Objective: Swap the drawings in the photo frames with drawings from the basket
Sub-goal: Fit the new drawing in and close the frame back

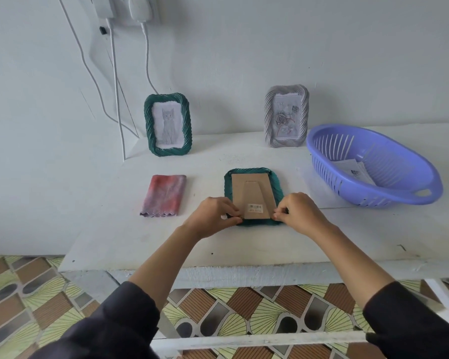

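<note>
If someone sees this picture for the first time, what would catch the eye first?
Both hands, left and right, pinch the near edge of a green frame lying face down mid-table. Behind stand a cat frame and a rose frame; a purple basket with papers sits right.

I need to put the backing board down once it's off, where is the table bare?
Bare patches: between the folded cloth and the face-down frame, and the near table edge below the basket. Crowded: right of the frame, where paper and basket sit close.
</note>
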A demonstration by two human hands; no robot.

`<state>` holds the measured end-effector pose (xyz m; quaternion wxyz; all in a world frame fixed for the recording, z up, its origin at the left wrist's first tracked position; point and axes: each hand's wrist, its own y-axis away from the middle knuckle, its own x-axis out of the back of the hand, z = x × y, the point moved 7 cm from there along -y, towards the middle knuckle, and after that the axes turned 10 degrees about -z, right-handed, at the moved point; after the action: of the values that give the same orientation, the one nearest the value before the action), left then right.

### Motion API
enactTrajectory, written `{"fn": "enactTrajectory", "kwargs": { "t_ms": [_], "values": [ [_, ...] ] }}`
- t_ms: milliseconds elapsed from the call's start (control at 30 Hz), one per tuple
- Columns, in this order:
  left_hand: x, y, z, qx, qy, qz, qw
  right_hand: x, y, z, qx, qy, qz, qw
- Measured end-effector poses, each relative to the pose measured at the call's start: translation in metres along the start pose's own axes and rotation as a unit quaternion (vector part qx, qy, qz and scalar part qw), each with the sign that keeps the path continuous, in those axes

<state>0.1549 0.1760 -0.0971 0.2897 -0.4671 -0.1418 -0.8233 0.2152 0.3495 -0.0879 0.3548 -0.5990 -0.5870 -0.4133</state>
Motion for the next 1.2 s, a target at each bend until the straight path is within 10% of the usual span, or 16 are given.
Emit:
{"fn": "enactTrajectory", "kwargs": {
  "t_ms": [1200],
  "values": [
    [0.001, -0.007, 0.013, 0.078, -0.098, -0.03, 0.992, -0.001, 0.003, -0.008, 0.037, 0.009, -0.01, 0.999]
  ]
}}
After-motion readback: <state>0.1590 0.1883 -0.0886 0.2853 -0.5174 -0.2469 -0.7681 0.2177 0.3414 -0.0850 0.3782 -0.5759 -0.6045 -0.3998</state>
